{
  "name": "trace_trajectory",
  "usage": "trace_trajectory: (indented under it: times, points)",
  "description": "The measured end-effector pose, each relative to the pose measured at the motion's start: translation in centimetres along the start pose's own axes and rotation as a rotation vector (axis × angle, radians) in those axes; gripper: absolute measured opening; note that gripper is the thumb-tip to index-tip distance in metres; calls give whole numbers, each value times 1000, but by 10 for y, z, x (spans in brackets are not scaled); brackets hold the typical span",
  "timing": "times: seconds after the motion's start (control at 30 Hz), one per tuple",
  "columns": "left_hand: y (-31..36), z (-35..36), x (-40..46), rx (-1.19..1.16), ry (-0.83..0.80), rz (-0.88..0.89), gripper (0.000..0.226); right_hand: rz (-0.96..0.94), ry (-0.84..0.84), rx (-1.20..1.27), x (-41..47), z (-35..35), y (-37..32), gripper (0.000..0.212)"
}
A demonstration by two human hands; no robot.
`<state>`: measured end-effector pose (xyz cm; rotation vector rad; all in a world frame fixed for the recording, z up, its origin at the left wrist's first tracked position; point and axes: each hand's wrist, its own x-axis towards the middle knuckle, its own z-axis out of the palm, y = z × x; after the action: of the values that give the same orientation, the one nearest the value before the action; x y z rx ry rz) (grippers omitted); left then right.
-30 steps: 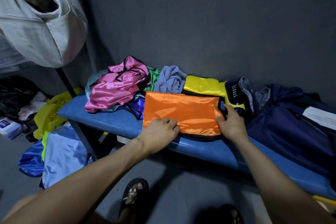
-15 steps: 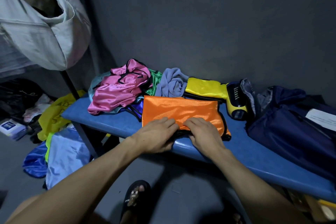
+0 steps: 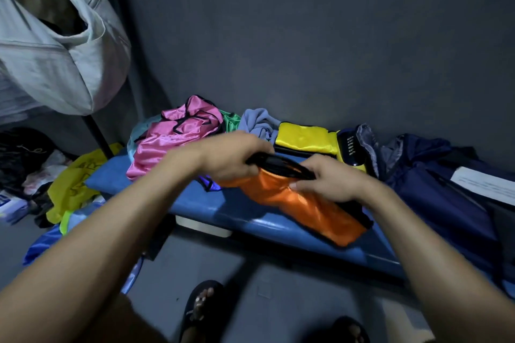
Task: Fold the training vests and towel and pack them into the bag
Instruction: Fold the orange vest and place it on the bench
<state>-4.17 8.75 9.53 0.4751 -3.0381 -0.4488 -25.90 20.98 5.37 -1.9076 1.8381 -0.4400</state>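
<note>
L hand (image 3: 232, 159) fingers curled round the black-trimmed top edge of the orange vest (image 3: 295, 203); R hand (image 3: 328, 181) pinches the same black edge a bit further along, thumb on the orange cloth. Both grasping, nothing released. The vest is lifted at that edge and slopes down toward the front edge of the blue bench (image 3: 250, 220), its lower end draping at the bench's front-right part, partly over the lip.

Step in hand, as I judge it: folded orange vest is being picked up, or getting one more fold, before packing. Can't tell which.

Outward: behind the hands, near the wall-side edge of the bench, sits a folded yellow vest (image 3: 303, 136), w/ a crumpled grey-blue towel (image 3: 257, 122) just beside it on its left. Further left, a heap w/ a pink vest (image 3: 178, 136) on top and a green vest (image 3: 231, 122) peeking out, all unfolded. Dark navy bag (image 3: 434, 175) lies at the bench's right end, just beside the yellow vest; whether its mouth is open enough isn't clear.

Next move probably needs: keep both grips so the slippery satin doesn't unfold, carry it right, then free one hand to hold the bag's opening. Most of the pile is left to fold.
</note>
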Motion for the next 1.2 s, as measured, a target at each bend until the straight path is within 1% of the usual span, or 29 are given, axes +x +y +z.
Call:
trace_trajectory:
  times: [0.07,0.17,0.23,0.3,0.33,0.37,0.43,0.5,0.57,0.6,0.67,0.7,0.73,0.77,0.8,0.87,0.9,0.93,1.0,1.07,1.1,1.17,1.2]
  points:
    - [6,-32,11,-32,-123,-13,25,30,-80,29,-1,-27,-10,34]
    - [4,-63,37,-229,-350,-70,23,123,-217,50,8,-60,-18,32]
    - [-7,-69,56,-356,-496,-161,29,215,-343,158,22,-71,-11,31]
    - [-23,-63,78,-407,-580,-232,38,305,-430,237,41,-72,2,34]
    - [-32,-57,90,-361,-590,-266,40,338,-432,232,52,-67,12,33]
    - [-41,-47,101,-274,-591,-299,39,362,-398,192,64,-59,24,29]
    - [-63,-23,119,-22,-605,-351,36,388,-259,19,88,-33,51,25]
    - [-89,5,133,178,-634,-364,44,406,-109,-99,105,-5,76,30]
    - [-118,31,144,245,-596,-369,52,408,28,-104,111,16,91,25]
    - [-131,40,149,243,-559,-369,50,393,84,-95,111,22,95,21]
    - [-128,44,147,221,-490,-360,37,364,148,-80,109,26,103,21]
    - [-126,45,146,212,-462,-355,28,352,142,-71,107,25,104,27]
    - [-125,47,146,227,-449,-351,22,346,108,-65,104,23,106,37]
    - [-123,48,146,232,-437,-341,20,348,54,-67,102,18,107,47]
    - [-121,50,144,237,-430,-335,25,362,-6,-79,100,13,108,53]
    - [-114,51,140,248,-429,-319,39,431,-115,-74,95,0,110,53]
    - [-112,53,137,272,-425,-289,41,468,-156,-49,91,-5,110,57]
    - [-110,55,134,314,-408,-245,39,501,-187,-17,85,-10,111,65]
    - [-109,60,130,372,-339,-174,25,545,-193,55,70,-16,108,76]
    - [-105,66,129,359,-263,-174,19,576,-88,198,52,-13,109,76]
    - [-102,70,128,348,-223,-188,20,592,10,301,43,-8,111,67]
    - [-96,81,127,366,-152,-234,23,630,255,527,26,7,105,41]
    - [-93,88,125,386,-109,-257,25,656,380,606,20,16,102,36]
